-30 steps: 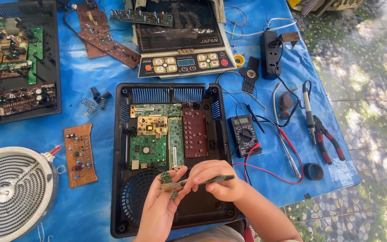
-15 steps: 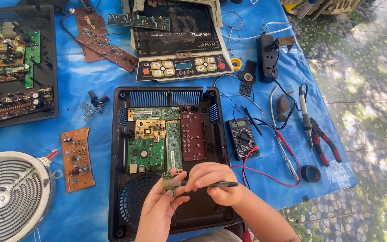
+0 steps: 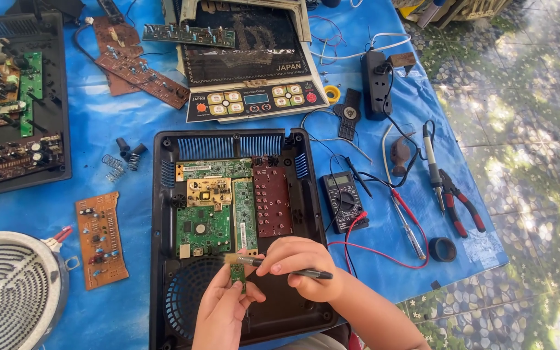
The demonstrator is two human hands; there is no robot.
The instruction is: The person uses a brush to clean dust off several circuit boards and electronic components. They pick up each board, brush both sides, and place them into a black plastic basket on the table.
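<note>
My left hand [image 3: 223, 311] pinches a small green circuit board [image 3: 237, 275] upright over the lower part of an open black appliance casing [image 3: 163, 214]. My right hand [image 3: 299, 264] grips a thin black-handled brush [image 3: 280, 267] whose pale bristle tip lies against the top of the small board. Inside the casing sit green circuit boards [image 3: 203, 220] and a dark red board [image 3: 272, 201], with a round fan grille [image 3: 188, 299] below them, partly hidden by my hands.
A blue tarp [image 3: 111, 129] covers the table. On it lie a multimeter [image 3: 343, 201] with red leads, a soldering iron [image 3: 431, 165], red-handled pliers [image 3: 461, 206], a black tape roll [image 3: 442, 249], a power strip [image 3: 376, 84], loose brown boards [image 3: 100, 238], a coil plate [image 3: 8, 291], springs [image 3: 114, 167] and a control-panel top [image 3: 254, 97].
My hands and the small board have stayed over the casing's lower part. The brush has shifted slightly against the board. The camera view has tilted a little.
</note>
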